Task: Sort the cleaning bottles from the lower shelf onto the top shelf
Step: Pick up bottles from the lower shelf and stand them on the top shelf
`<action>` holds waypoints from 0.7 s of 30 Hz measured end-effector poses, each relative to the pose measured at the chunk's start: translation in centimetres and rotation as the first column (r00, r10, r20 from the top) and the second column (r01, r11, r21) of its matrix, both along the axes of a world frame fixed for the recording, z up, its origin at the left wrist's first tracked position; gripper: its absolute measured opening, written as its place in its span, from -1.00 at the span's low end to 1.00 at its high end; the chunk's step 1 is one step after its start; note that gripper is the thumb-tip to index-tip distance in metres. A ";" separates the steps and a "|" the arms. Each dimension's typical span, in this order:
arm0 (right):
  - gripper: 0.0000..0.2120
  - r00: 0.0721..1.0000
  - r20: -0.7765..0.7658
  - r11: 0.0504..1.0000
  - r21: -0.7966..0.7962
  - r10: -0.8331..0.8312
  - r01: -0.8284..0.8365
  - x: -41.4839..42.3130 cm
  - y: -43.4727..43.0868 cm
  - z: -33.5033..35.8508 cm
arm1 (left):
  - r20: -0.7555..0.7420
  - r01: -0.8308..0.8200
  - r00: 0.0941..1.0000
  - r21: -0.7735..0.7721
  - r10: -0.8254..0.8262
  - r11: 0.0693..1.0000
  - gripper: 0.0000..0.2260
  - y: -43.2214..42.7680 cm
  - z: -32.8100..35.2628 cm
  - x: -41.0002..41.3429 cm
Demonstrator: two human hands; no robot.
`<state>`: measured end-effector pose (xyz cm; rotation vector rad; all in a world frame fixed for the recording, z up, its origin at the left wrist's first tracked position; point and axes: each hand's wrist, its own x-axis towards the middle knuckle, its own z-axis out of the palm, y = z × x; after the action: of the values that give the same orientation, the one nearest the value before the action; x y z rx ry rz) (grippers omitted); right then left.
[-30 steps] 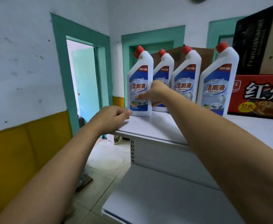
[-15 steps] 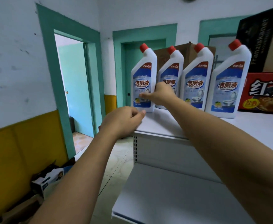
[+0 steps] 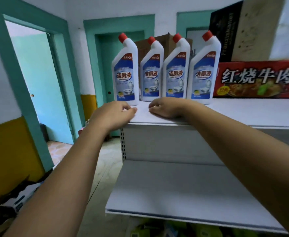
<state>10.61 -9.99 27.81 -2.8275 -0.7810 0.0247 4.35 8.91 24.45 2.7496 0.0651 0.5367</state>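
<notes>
The 4 toilet-cleaner bottles stand upright on the top shelf, in a row from left to right with shoulders touching or nearly so. Every blue label faces near and every red cap leans left. That looks like a deliberate shop-style facing, meant to let the labels read from the aisle. The leftmost bottle sits a little nearer than its neighbours, close to the shelf's left corner.

Just near of the row, the left hand rests on that corner and the right hand lies palm down on the shelf surface. The 2 hands are slightly apart, with fingers loosely curled, and hold nothing. Neither touches a bottle.

No bottle shows on the part of the lower shelf in view, so the sorting is probably finished or close to it.

Right of the row a red noodle carton touches or nearly touches the rightmost bottle, and a black box lies on top of it. A brown cardboard box stands far behind the bottles. Teal door frames line the far wall.
</notes>
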 end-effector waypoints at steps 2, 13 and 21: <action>-0.61 0.999 0.010 0.998 0.056 -0.035 0.035 -1.4 -2.5 -0.3 | -0.025 0.026 0.999 0.003 -0.026 1.000 -0.59 -1.1 -0.1 0.3; -0.64 0.912 0.166 0.917 0.211 -0.376 0.339 -7.0 -18.9 -2.3 | -0.030 0.333 0.943 0.101 -0.331 0.938 -0.61 -17.1 0.0 1.2; -0.60 0.752 0.212 0.780 0.229 -0.623 0.582 -14.4 -36.4 -4.3 | 0.058 0.579 0.808 0.097 -0.586 0.809 -0.62 -34.1 -1.0 -1.5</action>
<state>-3.74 -46.42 23.52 -2.8217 0.1372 -0.5199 2.83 -25.20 23.41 2.6075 -0.8155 0.4784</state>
